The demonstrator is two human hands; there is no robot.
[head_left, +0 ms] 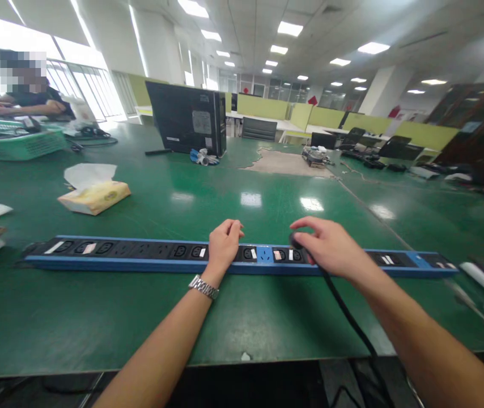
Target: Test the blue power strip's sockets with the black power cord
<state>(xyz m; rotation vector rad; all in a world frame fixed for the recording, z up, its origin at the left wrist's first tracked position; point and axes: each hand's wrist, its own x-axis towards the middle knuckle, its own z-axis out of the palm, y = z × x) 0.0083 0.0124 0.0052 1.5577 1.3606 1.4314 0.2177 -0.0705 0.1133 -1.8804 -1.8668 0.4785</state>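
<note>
Left hand [224,245] curls down on long power strip [242,256] lying across green bench [148,317], steadying it. Right hand [329,248] pinches black plug [296,241] at a mid-strip socket; whether fully seated can't tell.

A single head-worn camera looks forward and down, close over the green table [140,317], the office beyond.

An open-plan office: rows of desks with green partitions [335,117], office chairs [259,128], ceiling light panels [289,28]
</note>
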